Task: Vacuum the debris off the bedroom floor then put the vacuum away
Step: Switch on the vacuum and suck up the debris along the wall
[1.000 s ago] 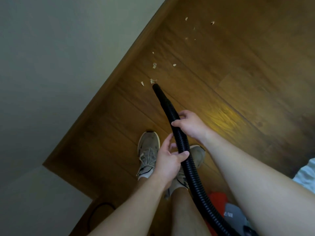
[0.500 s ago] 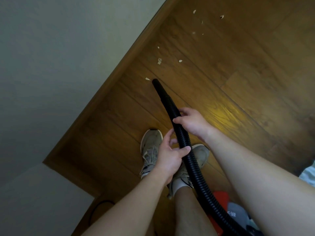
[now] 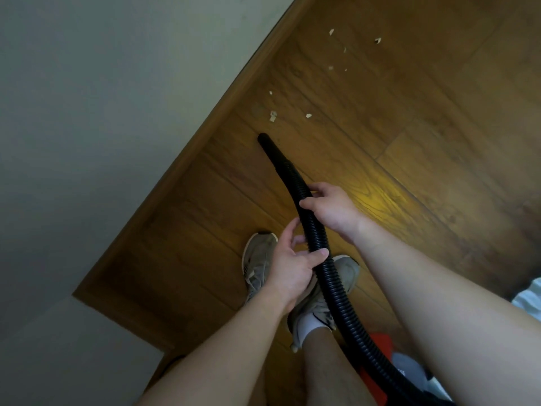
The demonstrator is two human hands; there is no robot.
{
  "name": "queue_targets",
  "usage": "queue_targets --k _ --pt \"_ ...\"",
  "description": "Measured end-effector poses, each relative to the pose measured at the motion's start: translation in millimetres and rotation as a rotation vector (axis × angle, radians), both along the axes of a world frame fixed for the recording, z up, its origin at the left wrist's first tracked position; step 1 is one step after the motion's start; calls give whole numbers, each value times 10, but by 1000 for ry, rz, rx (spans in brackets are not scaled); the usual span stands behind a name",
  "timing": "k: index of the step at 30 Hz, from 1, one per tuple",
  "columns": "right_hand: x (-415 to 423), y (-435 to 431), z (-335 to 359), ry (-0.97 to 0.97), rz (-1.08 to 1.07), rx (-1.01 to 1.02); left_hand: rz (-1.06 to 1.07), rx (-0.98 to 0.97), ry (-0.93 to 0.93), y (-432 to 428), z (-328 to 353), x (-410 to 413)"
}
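Note:
A black ribbed vacuum hose (image 3: 336, 288) runs from the lower right up to its smooth nozzle tip (image 3: 263, 139), which points at the wooden floor (image 3: 409, 127) near the baseboard. My right hand (image 3: 330, 209) grips the hose higher up. My left hand (image 3: 292, 265) holds it lower down, thumb over the ribs. Small pale scraps of debris (image 3: 273, 116) lie just beyond the tip, and several more (image 3: 331, 67) are scattered farther away. The red and grey vacuum body (image 3: 380, 350) shows at the bottom right, mostly hidden by my arm.
A pale wall (image 3: 117, 112) with a wooden baseboard (image 3: 187, 171) runs diagonally on the left and turns a corner at the lower left. My two feet in beige shoes (image 3: 257, 259) stand under my hands. White fabric (image 3: 530, 303) shows at the right edge.
The two scraps nearest the nozzle tip are gone from the floor. The view has drifted, so the remaining debris sits lower in the frame. Both hands keep their hold on the hose.

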State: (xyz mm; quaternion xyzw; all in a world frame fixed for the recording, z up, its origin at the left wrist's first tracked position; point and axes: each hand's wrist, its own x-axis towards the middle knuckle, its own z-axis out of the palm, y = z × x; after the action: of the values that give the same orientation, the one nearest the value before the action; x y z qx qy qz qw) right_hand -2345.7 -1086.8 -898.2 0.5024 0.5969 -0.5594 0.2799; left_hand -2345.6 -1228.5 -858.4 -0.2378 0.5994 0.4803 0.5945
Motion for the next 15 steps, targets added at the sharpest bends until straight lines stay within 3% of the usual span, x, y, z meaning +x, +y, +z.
queue_targets --k 7,15 --pt "-18 281 -57 -2 -61 30 -59 11 2 258 -36 -117" --pt "-186 449 -102 44 19 20 -28 -51 49 441 -145 -235"
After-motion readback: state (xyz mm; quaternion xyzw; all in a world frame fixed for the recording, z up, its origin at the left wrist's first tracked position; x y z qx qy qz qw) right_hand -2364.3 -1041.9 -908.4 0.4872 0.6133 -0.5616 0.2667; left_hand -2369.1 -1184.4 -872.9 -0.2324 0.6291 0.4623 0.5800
